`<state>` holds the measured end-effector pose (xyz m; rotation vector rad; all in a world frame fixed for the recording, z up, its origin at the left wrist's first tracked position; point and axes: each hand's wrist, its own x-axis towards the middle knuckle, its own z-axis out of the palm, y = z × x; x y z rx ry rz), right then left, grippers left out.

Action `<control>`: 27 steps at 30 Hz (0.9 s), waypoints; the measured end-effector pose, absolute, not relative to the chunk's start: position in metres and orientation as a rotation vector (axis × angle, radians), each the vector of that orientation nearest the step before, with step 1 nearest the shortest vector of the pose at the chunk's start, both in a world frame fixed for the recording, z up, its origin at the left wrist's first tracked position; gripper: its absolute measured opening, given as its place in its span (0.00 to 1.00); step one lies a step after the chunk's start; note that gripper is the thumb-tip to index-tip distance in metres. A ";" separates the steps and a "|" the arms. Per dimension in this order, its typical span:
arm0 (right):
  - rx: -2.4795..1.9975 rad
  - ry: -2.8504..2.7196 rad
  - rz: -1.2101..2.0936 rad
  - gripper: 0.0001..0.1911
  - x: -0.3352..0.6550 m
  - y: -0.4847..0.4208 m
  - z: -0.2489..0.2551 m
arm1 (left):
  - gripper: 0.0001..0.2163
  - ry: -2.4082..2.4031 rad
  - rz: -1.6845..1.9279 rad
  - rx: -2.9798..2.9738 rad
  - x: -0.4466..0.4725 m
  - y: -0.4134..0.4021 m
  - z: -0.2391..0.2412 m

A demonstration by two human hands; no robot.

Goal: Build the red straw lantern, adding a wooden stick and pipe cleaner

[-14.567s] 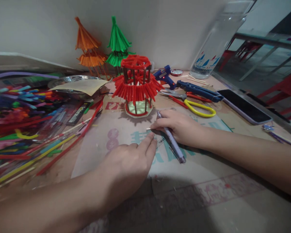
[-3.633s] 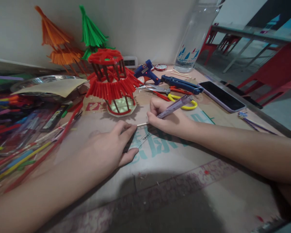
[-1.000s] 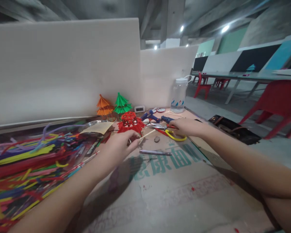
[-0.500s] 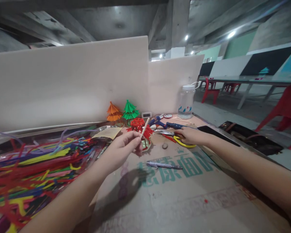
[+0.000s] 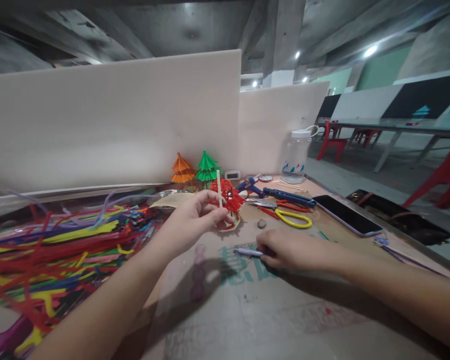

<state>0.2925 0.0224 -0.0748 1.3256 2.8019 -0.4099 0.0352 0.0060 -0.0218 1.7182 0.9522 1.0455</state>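
Note:
My left hand (image 5: pixel 206 215) pinches a thin pale wooden stick (image 5: pixel 219 187), held nearly upright. Behind those fingers sits a small red pagoda-like craft (image 5: pixel 230 198) on a pale base, partly hidden by the hand. My right hand (image 5: pixel 281 247) is down on the cardboard with its fingers closed round one end of a light purple pen (image 5: pixel 247 252). Just beyond the right hand lie a small brown stone (image 5: pixel 261 223) and scissors with yellow handles (image 5: pixel 293 218).
Colourful pipe cleaners (image 5: pixel 71 255) cover the left side. At the back stand an orange craft (image 5: pixel 183 169), a green craft (image 5: pixel 207 166) and a water bottle (image 5: pixel 296 157). A blue glue gun (image 5: pixel 249 186), a blue cutter (image 5: pixel 288 196) and a phone (image 5: pixel 347 215) lie at right.
My right hand has moved from the scissors' yellow handles toward me and taken hold of the pen. The stick in my left hand has turned more upright.

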 end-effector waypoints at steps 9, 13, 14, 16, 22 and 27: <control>1.714 2.691 -0.119 0.14 0.298 0.096 -0.055 | 0.20 0.905 1.113 1.639 0.027 0.014 -0.019; 1.722 2.735 -0.174 0.14 0.288 0.117 -0.066 | 0.22 0.910 1.149 1.619 0.021 0.013 -0.015; 1.724 2.745 -0.200 0.14 0.286 0.121 -0.069 | 0.21 0.928 1.153 1.637 0.019 0.013 -0.013; 1.739 2.768 -0.249 0.13 0.282 0.125 -0.073 | 0.20 0.986 1.165 1.690 0.015 0.014 -0.012; 1.874 2.845 -0.400 0.09 0.283 0.127 -0.063 | 0.16 1.046 1.129 1.673 0.012 0.018 -0.012; 1.893 2.925 -0.734 0.11 0.289 0.097 -0.030 | 0.11 0.978 1.201 1.633 0.003 0.018 -0.003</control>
